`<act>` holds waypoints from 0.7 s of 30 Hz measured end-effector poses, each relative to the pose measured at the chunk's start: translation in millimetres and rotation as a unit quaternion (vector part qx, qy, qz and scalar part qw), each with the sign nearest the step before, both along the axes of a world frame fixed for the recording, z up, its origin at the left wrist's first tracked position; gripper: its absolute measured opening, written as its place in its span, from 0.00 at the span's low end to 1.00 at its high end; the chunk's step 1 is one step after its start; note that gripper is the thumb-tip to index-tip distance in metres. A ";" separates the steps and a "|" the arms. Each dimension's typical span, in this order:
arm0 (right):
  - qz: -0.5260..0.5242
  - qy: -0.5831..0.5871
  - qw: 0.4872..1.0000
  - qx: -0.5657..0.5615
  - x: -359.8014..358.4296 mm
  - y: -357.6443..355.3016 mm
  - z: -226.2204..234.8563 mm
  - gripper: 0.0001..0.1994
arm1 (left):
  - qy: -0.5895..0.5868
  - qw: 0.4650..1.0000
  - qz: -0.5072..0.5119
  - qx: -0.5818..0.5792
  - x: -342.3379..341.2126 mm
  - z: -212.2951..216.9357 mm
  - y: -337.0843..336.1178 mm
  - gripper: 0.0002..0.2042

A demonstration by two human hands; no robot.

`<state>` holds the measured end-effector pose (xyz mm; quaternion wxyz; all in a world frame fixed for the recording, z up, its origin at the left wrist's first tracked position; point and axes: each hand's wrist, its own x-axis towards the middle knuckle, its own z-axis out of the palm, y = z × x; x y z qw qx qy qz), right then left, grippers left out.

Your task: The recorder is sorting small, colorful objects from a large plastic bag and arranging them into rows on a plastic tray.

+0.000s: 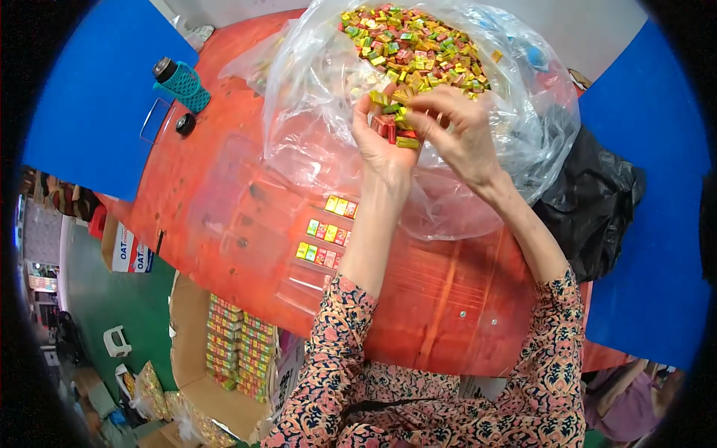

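My left hand (390,149) is cupped palm up over the near side of a big clear plastic bag, cradling several small wrapped candies (388,128) in red, yellow and green. Above that palm, my right hand (459,134) has its fingers bent and its fingertips closed on a yellow wrapped candy (404,94). Behind both hands, a large heap of the same candies (418,48) fills the open clear bag (306,127). Left of my left forearm, short rows of candies (323,231) lie in a clear tray (295,287), which my arm partly hides.
The red table (224,201) carries a teal-sleeved bottle (183,84) and a black cap (186,124) at the left. A black plastic bag (594,201) hangs at the right edge. Below left stands a cardboard box (190,358) of stacked packs. Blue panels (97,97) flank the table.
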<state>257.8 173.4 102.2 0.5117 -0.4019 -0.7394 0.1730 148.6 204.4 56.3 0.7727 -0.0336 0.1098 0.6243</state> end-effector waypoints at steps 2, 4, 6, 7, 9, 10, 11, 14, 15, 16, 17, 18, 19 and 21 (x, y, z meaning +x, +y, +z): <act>0.009 -0.106 0.993 0.058 -8.4 -12.0 -3.9 0.06 | 0.007 1.000 0.005 0.005 -8.8 -4.6 -12.5 0.21; 0.013 -0.112 0.992 0.064 -15.1 -20.6 -5.3 0.06 | 0.020 1.000 -0.002 0.006 -17.8 -7.3 -26.9 0.19; 0.018 -0.136 0.989 0.056 -17.1 -30.0 -8.4 0.08 | 0.024 1.000 -0.001 0.001 -22.3 -12.7 -38.7 0.19; 0.022 -0.136 0.989 0.053 -19.9 -34.8 -9.0 0.08 | 0.028 1.000 -0.003 -0.001 -24.7 -14.7 -43.2 0.19; 0.060 -0.160 0.981 0.088 -27.3 -45.1 -8.7 0.10 | 0.044 0.999 -0.004 0.001 -30.8 -9.9 -55.6 0.18; 0.070 -0.192 0.974 0.095 -30.8 -50.4 -8.1 0.12 | 0.073 0.997 0.003 -0.010 -30.3 -7.6 -65.9 0.18; 0.071 -0.193 0.974 0.097 -35.3 -54.9 -6.1 0.12 | 0.102 0.995 0.008 -0.019 -31.4 -2.9 -74.9 0.17; 0.094 -0.237 0.963 0.084 -49.8 -72.1 -2.8 0.10 | 0.060 0.998 -0.013 -0.014 -44.3 -9.8 -100.5 0.17; 0.092 -0.241 0.962 0.086 -54.6 -77.2 -1.5 0.10 | 0.075 0.997 -0.010 -0.034 -47.6 0.4 -111.4 0.17; 0.099 -0.248 0.960 0.088 -58.6 -81.9 -1.7 0.10 | 0.077 0.996 -0.013 -0.050 -51.2 8.3 -122.1 0.16; 0.110 -0.254 0.956 0.093 -63.9 -86.8 -2.3 0.10 | 0.003 0.999 -0.045 -0.021 -61.5 -4.5 -126.2 0.16; 0.114 -0.236 0.961 0.087 -68.1 -90.8 -3.4 0.09 | -0.024 0.999 -0.047 0.008 -69.1 -12.5 -129.4 0.16; 0.115 -0.238 0.961 0.087 -69.9 -91.9 -2.8 0.09 | -0.050 0.997 -0.049 0.035 -75.1 -19.7 -132.1 0.16; 0.121 -0.136 0.978 0.098 -75.0 -94.7 -6.0 0.07 | -0.028 0.999 -0.043 -0.003 -87.6 -24.6 -140.3 0.17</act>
